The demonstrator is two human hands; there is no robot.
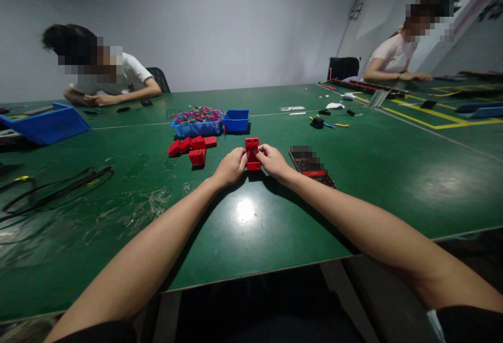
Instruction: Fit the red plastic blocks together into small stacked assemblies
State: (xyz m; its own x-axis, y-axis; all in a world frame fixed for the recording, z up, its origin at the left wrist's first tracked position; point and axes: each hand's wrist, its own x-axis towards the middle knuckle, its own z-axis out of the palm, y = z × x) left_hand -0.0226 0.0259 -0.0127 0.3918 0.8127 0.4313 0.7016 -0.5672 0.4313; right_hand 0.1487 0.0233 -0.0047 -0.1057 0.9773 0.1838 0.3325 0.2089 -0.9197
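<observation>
Between both hands, just above the green table [220, 249], I hold a red block-shaped part [252, 144] with small dark holes in its upper and lower ends. My left hand [232, 166] pinches it from the left side, fingers closed. From the right, my right hand [273, 162] grips the same part, thumb and fingers pressed against its middle. The fingers cover part of its centre. Left of my hands stands a similar single red block [197, 157], and behind it lies a row of several red blocks [192, 145].
A blue bin heaped with coloured wires [198, 129] stands beyond the blocks, beside a smaller blue bin [237, 121]. A phone [312, 166] lies by my right wrist, pliers [328, 123] farther back. Black cables [58, 191] and clear plastic [145, 204] lie left. Two people sit across.
</observation>
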